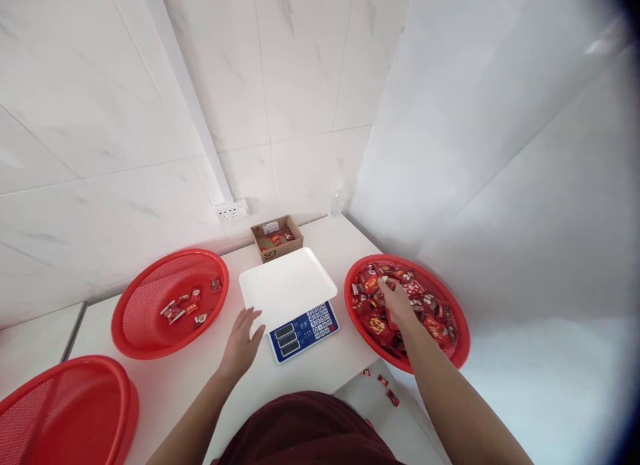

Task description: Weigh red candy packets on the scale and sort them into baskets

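Observation:
My left hand rests beside the near left corner of a white weighing scale tray, its fingers apart and nothing in it. Below the tray is the scale's blue keypad panel with dark displays. My right hand reaches into a red plastic basket filled with small red and brown wrapped packets, which look like sweets. Its thumb and fingers pinch together at a red wrapped packet. The fingertips partly hide what they grip.
A second red basket with several packets stands left of the scale, and another red basket is at the lower left. Behind the scale sits a cardboard box. A few packets lie low beyond the table's near edge. Walls border the back and right.

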### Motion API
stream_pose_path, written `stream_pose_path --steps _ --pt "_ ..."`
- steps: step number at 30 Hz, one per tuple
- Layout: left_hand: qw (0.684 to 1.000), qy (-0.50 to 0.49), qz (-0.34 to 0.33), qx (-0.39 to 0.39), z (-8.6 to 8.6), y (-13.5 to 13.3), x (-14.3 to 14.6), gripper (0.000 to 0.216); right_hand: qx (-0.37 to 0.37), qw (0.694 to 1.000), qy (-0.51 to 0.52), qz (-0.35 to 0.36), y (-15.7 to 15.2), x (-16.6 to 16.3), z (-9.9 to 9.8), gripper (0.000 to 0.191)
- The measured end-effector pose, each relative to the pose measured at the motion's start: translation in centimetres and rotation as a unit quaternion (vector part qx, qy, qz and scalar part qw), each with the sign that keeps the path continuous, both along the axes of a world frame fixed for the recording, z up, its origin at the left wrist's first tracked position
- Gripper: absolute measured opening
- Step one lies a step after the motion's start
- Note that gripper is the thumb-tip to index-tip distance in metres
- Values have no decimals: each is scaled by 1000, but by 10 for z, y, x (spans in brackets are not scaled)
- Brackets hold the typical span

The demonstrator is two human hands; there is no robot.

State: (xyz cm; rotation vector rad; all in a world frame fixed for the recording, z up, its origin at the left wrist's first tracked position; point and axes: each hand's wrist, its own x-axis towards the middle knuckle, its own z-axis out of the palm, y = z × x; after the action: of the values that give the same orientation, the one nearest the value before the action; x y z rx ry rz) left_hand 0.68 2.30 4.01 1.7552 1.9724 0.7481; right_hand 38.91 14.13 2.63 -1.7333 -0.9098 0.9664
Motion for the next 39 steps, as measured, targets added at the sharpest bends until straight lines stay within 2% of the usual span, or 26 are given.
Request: stream_pose_path --steps 3,6,8,11,15,19,23,26,32,35,39 --pt "998 -36 7 -54 7 -3 8 34 -23 982 185 3 9 -24 16 24" --pt "995 -65 -1 -78 10 -7 11 35 -88 951 284 78 15 -62 25 18" --pt "993 -78 -9 -92 11 -10 11 36 -135 939 290 125 18 -91 25 17" --pt "990 -91 -9 -108 11 -16 9 36 -188 939 241 156 20 -132 20 17" --pt "988 -99 9 -121 11 -27 0 37 -210 938 202 189 18 -162 16 23" --pt "984 -115 30 -136 9 -37 -12 35 -190 929 152 280 18 -163 20 43" --pt "979 -121 47 -155 2 -44 -19 36 -158 940 37 299 23 -158 20 55" --pt "975 -126 49 -176 -1 -45 -18 37 -121 945 -32 302 26 -164 15 56" --pt "972 -145 46 -177 1 -41 -14 36 -97 934 -15 344 19 -188 5 50" --pt "971 -149 53 -178 1 -41 -17 39 -48 941 -71 328 19 -169 0 46" --pt "965 -164 80 -189 -1 -46 -23 41 29 955 -210 209 22 -96 -8 43"
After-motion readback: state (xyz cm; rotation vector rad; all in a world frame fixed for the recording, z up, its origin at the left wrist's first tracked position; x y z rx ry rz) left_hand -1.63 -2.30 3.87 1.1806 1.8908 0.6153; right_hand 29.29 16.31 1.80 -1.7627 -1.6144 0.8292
